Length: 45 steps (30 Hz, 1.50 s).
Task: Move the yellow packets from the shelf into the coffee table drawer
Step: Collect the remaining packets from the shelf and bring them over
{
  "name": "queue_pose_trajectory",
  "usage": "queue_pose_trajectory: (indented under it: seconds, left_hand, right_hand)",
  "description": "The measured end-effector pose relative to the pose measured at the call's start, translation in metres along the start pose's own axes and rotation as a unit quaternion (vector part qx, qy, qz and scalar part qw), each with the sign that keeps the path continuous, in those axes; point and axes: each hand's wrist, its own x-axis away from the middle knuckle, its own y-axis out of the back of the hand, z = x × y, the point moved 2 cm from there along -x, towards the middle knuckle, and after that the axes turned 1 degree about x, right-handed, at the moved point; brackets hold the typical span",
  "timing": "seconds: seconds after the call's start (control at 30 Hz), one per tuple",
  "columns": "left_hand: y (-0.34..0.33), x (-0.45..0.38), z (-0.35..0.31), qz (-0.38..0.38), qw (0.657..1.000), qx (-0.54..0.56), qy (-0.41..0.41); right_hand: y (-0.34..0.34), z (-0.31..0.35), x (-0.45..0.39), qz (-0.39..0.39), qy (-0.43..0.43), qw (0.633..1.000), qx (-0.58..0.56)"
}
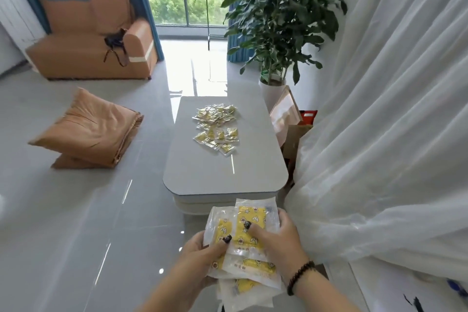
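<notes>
Both hands hold a stack of yellow packets [249, 225] in clear wrappers, low in the head view. My left hand [202, 256] grips the stack's left edge with the thumb on top. My right hand [281, 235] holds the right side, its thumb pressed on the top packet. Ahead stands the grey coffee table [222, 172], with its white drawer front [195, 206] just beyond the packets; the drawer looks closed. Several small yellow packets [216, 128] lie scattered on the tabletop's far half. The shelf is not in view.
A sheer white curtain [379, 134] hangs along the right. A potted plant [278, 20] stands past the table's far right corner, with cardboard pieces [286, 114] beside it. Orange cushions [88, 132] lie on the floor at left; an orange sofa [93, 40] stands behind.
</notes>
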Motion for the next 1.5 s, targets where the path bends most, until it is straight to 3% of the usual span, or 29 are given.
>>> queue_pose_trajectory:
  seconds: [0.67,1.13,1.5]
  left_hand:
    - [0.169,-0.183,-0.195,-0.116,0.987,0.111,0.004]
    - [0.326,-0.333,-0.374,-0.057,0.998,-0.008,0.037]
    - [0.332,-0.487,-0.473,0.003,0.990,-0.108,0.094]
  right_hand:
    - [-0.202,0.126,-0.214,0.029,0.001,1.000,-0.010]
    - [-0.400,0.180,-0.351,-0.120,-0.090,0.979,-0.138]
    - [-0.435,0.218,-0.483,-0.258,-0.120,0.941,-0.182]
